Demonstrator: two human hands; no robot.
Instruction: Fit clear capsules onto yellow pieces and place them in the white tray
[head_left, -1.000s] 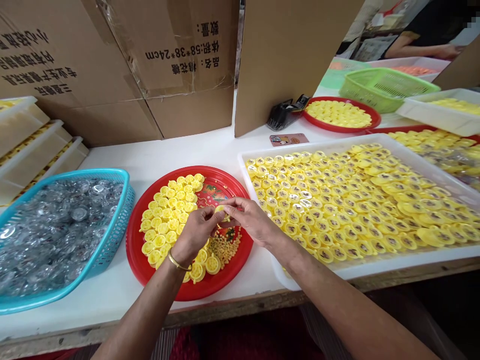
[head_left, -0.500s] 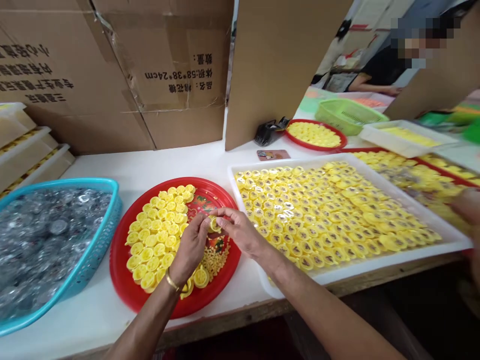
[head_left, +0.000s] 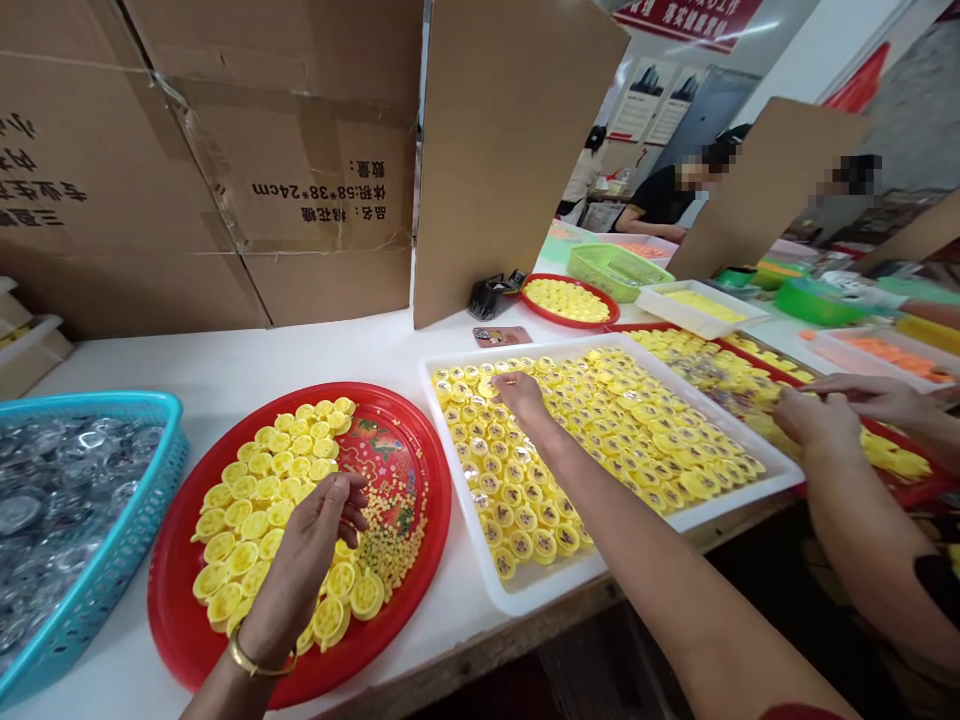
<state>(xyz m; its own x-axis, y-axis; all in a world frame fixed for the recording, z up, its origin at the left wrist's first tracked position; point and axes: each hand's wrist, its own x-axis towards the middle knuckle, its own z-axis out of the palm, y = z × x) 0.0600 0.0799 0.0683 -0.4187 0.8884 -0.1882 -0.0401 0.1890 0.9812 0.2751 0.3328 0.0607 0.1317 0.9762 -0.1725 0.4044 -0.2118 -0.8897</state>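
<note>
Red tray (head_left: 166,590): on the white worktop (head_left: 375,360), near rim close to the front edge; the raised rim probably keeps yellow cups (head_left: 253,525) and loose beads (head_left: 401,540) together.
Left hand (head_left: 311,535): above the red tray, fingers apart and loosely curled; I see nothing held.
Right hand (head_left: 521,395): right of the red tray, over the white tray (head_left: 540,593), fingertips at 1 yellow piece (head_left: 486,386); I cannot tell whether they grip it.
Yellow discs (head_left: 546,541): right of the red tray, in close rows, likely to save space.
Blue basket (head_left: 154,515): left of the red tray, a strip of worktop between.
Room: narrow between the red tray and white tray; farther right, another person's 2 hands (head_left: 821,420) limit space.
</note>
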